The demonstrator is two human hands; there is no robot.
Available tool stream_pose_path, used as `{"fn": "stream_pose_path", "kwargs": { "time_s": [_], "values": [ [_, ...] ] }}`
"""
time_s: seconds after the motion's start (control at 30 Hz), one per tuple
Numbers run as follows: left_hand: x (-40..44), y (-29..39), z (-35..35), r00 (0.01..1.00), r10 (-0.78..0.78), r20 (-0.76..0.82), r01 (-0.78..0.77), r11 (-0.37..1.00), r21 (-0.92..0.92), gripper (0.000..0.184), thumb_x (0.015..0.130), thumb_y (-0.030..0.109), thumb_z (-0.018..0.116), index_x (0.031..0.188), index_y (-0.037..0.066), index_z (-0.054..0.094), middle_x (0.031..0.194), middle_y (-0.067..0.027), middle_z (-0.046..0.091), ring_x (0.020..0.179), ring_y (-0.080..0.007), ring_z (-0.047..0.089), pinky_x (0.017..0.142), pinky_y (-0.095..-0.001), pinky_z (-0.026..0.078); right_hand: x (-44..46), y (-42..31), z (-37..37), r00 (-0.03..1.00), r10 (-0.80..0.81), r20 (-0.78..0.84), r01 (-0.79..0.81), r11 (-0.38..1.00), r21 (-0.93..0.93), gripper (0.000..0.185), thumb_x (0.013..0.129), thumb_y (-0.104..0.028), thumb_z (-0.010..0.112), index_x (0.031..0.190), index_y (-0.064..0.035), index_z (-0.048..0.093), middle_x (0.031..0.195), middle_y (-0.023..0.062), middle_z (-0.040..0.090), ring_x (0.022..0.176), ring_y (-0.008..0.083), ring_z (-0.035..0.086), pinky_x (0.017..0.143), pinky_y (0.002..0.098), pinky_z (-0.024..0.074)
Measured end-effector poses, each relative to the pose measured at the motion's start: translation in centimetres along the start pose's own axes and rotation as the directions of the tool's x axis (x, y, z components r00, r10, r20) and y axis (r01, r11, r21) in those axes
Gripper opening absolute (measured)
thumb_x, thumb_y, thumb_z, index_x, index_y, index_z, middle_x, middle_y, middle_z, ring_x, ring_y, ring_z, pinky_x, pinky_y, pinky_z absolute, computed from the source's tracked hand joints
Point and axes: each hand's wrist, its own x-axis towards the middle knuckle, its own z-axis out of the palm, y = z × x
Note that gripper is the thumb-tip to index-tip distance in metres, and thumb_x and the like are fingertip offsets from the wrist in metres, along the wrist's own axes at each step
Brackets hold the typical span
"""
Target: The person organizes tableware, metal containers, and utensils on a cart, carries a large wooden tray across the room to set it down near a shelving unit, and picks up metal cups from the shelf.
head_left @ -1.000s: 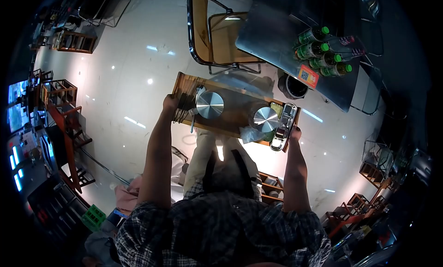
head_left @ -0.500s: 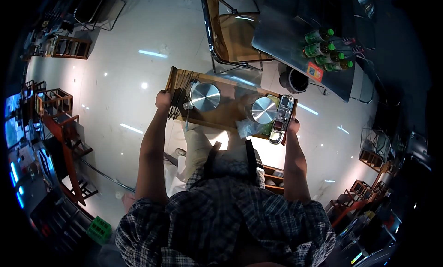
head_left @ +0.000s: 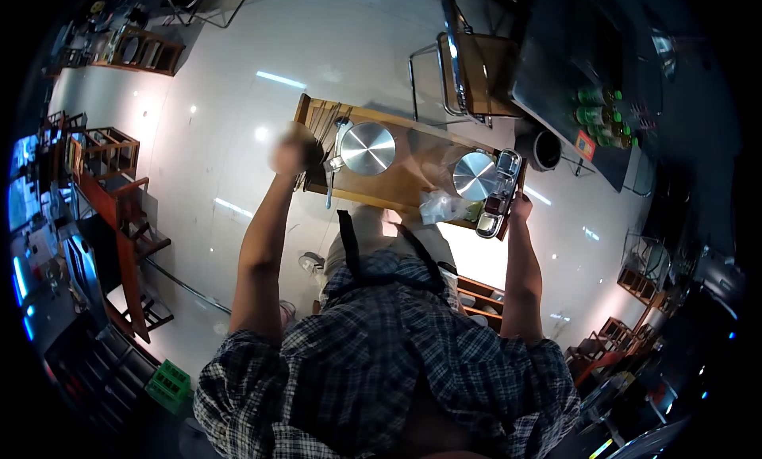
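A raised-edge wooden tray spans in front of my body. My right hand has its fingers closed on the tray's right end. At the left end, my left hand is smeared by motion, so its fingers do not show clearly. Thin skewers lie just beside it. On the tray are a round metal lid or plate at left and a smaller round metal one at right. A long metal holder with several compartments lies near my right hand, by a clear plastic bag.
Ahead to the right stand a chair and a dark table with several green-capped bottles. A black bin is beside the table. Wooden stools and a green crate are at left.
The chair, table and bottles have shifted right in view. The tray has shifted slightly right and up. My left hand has become blurred; my right hand stays at the tray's right end.
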Motion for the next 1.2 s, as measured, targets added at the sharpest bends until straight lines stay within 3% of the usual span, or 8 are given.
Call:
{"fn": "stream_pose_path", "kwargs": {
  "time_s": [0.17, 0.37, 0.63, 0.7, 0.77, 0.9, 1.0, 1.2],
  "values": [
    [-1.5, -3.6, -3.6, 0.988, 0.121, -0.1, -0.122, 0.992, -0.009, 0.039, 0.079, 0.033, 0.048, 0.107, 0.01, 0.062, 0.095, -0.0167, 0.065, 0.091, -0.0336, 0.061, 0.083, -0.0438, 0.044, 0.4, -0.8, 4.9, 0.966, -0.249, 0.067, 0.256, 0.958, -0.132, 0.035, 0.089, -0.029, 0.053, 0.088, 0.0044, 0.063, 0.059, 0.005, 0.055, 0.05, 0.0139, 0.048, 0.048, 0.0323, 0.0379],
    [-0.1, -9.3, -3.9, 0.949, -0.249, -0.194, 0.232, 0.967, -0.107, 0.038, 0.079, 0.034, 0.049, 0.105, 0.01, 0.064, 0.095, -0.0169, 0.065, 0.093, -0.0336, 0.06, 0.086, -0.0447, 0.042, 0.3, -7.0, 9.8, 0.919, -0.347, 0.188, 0.389, 0.879, -0.277, 0.037, 0.087, -0.032, 0.053, 0.091, 0.0036, 0.064, 0.065, 0.0105, 0.061, 0.056, 0.0193, 0.056, 0.054, 0.0352, 0.0429],
    [-2.4, -17.7, -6.3, 0.839, -0.444, -0.314, 0.4, 0.895, -0.196, 0.04, 0.079, 0.037, 0.05, 0.103, 0.007, 0.064, 0.095, -0.0184, 0.064, 0.092, -0.0351, 0.06, 0.083, -0.0432, 0.045, -3.5, -15.7, 17.5, 0.816, -0.433, 0.383, 0.555, 0.772, -0.31, 0.034, 0.086, -0.03, 0.054, 0.092, 0.0014, 0.065, 0.08, 0.0155, 0.066, 0.071, 0.0273, 0.062, 0.066, 0.0374, 0.0455],
    [-3.4, -18.9, -7.7, 0.814, -0.478, -0.329, 0.426, 0.878, -0.219, 0.04, 0.079, 0.037, 0.049, 0.101, 0.007, 0.064, 0.094, -0.019, 0.064, 0.091, -0.036, 0.06, 0.082, -0.043, 0.045, -4.0, -17.3, 20.4, 0.689, -0.625, 0.366, 0.718, 0.657, -0.229, 0.036, 0.085, -0.035, 0.053, 0.088, -0.0013, 0.067, 0.079, 0.0202, 0.064, 0.074, 0.035, 0.062, 0.067, 0.0417, 0.0466],
    [-3.9, -20.4, -8.6, 0.778, -0.54, -0.32, 0.464, 0.838, -0.288, 0.04, 0.079, 0.036, 0.049, 0.1, 0.006, 0.064, 0.093, -0.0192, 0.064, 0.091, -0.0363, 0.06, 0.081, -0.0426, 0.045, -5.0, -19.6, 23.4, 0.658, -0.649, 0.381, 0.747, 0.626, -0.223, 0.037, 0.085, -0.034, 0.052, 0.087, 0.0008, 0.065, 0.079, 0.0219, 0.063, 0.073, 0.0359, 0.062, 0.067, 0.0423, 0.0462],
    [-5.3, -22.4, -9.9, 0.723, -0.621, -0.303, 0.504, 0.774, -0.383, 0.042, 0.079, 0.034, 0.047, 0.105, 0.004, 0.062, 0.098, -0.02, 0.063, 0.094, -0.0358, 0.059, 0.084, -0.0448, 0.042, -8.1, -26.1, 27.1, 0.694, -0.451, 0.562, 0.669, 0.693, -0.269, 0.037, 0.086, -0.03, 0.055, 0.096, 0.0043, 0.064, 0.086, 0.0196, 0.064, 0.079, 0.025, 0.061, 0.074, 0.0365, 0.045],
    [-5.5, -23.6, -11.1, 0.653, -0.7, -0.288, 0.553, 0.701, -0.451, 0.043, 0.077, 0.035, 0.048, 0.104, 0.006, 0.063, 0.097, -0.0193, 0.063, 0.095, -0.0351, 0.059, 0.086, -0.0448, 0.041, -10.8, -30.4, 32.1, 0.514, -0.632, 0.581, 0.785, 0.62, -0.02, 0.041, 0.086, -0.035, 0.05, 0.081, 0.0043, 0.063, 0.073, 0.0238, 0.061, 0.069, 0.0366, 0.06, 0.066, 0.0419, 0.0449],
    [-4.4, -23.7, -12.8, 0.593, -0.765, -0.252, 0.595, 0.627, -0.502, 0.04, 0.076, 0.035, 0.051, 0.103, 0.008, 0.064, 0.096, -0.0189, 0.064, 0.093, -0.0346, 0.06, 0.082, -0.0406, 0.045, -11.5, -36.2, 37.9, 0.439, -0.638, 0.633, 0.852, 0.519, -0.067, 0.041, 0.085, -0.036, 0.051, 0.081, 0.0031, 0.064, 0.076, 0.0235, 0.062, 0.072, 0.0399, 0.059, 0.067, 0.0434, 0.045]
  ]
}}
